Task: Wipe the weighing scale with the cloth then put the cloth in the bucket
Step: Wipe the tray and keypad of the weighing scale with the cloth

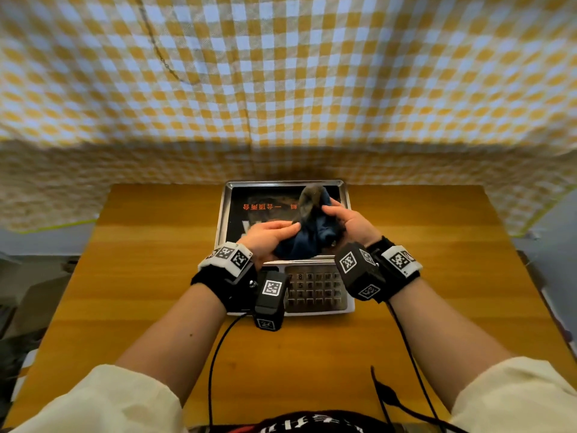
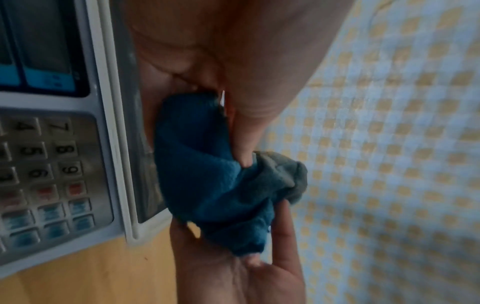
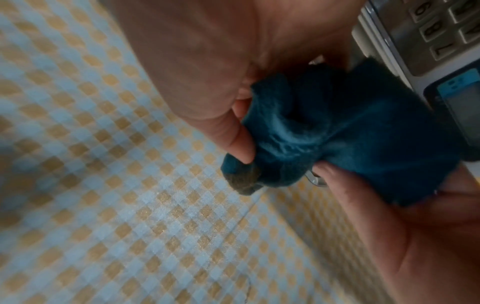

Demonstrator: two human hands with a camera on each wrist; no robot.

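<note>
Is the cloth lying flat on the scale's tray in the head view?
No: the blue cloth is bunched up and gripped between the left hand and right hand above the steel tray.

Even, warm indoor light; head view bowed w/ fisheye at edges. Both wrist views were soft, motion-blurred; checked yellow-and-white fabric backdrop (image 1: 281,73) smeared.

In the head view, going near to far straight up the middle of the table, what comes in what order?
Black cable → scale keypad → blue cloth held in both hands → steel weighing tray → checked yellow-and-white backdrop.
</note>
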